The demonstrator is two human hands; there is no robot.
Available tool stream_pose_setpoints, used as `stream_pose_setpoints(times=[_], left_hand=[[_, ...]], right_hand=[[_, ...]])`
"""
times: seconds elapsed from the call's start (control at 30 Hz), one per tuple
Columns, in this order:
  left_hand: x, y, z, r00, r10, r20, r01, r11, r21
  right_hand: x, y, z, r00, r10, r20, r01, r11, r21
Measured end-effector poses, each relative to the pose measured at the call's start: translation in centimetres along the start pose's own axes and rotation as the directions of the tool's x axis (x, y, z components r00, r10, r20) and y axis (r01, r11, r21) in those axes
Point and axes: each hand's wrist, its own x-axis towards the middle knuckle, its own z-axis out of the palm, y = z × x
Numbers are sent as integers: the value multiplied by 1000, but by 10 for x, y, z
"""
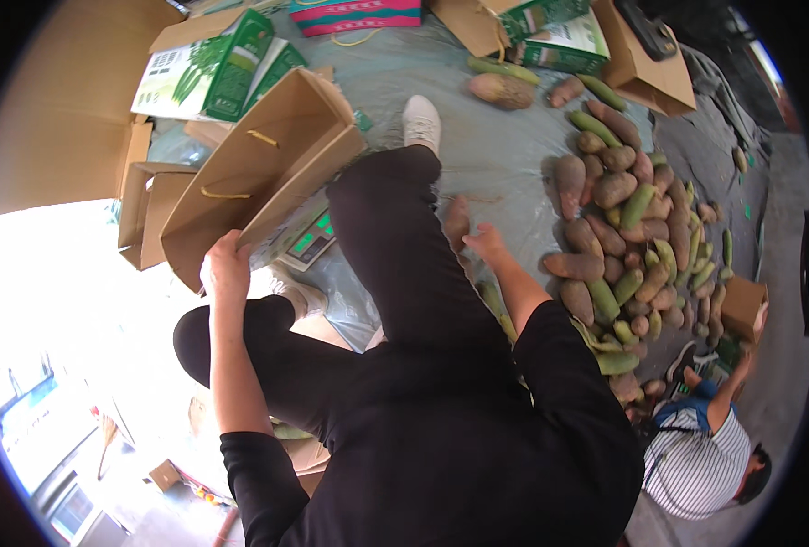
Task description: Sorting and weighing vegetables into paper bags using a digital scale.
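Observation:
My left hand (225, 266) grips the lower edge of a brown cardboard box (259, 169) with a yellow cord handle, lifted and tilted over a weighing scale (306, 239) with a green display. My right hand (485, 244) reaches past my black-trousered knee and holds a brownish tuber (456, 221) just above the grey ground sheet (496, 155). A long pile of brown tubers and green fruits (619, 246) lies to the right of that hand.
More flat and open cardboard boxes (154, 210) stand at the left, green-printed cartons (217, 68) at the back. Another person in a striped shirt (701, 460) crouches at the lower right by the pile. A small brown box (744, 308) sits at the pile's right.

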Motion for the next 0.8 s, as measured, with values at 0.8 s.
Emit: stream_pose_setpoints(times=[0.8], left_hand=[[3, 7, 4, 994, 57, -89, -64, 995, -75]], right_hand=[[51, 14, 23, 986, 142, 88, -166, 783, 599]])
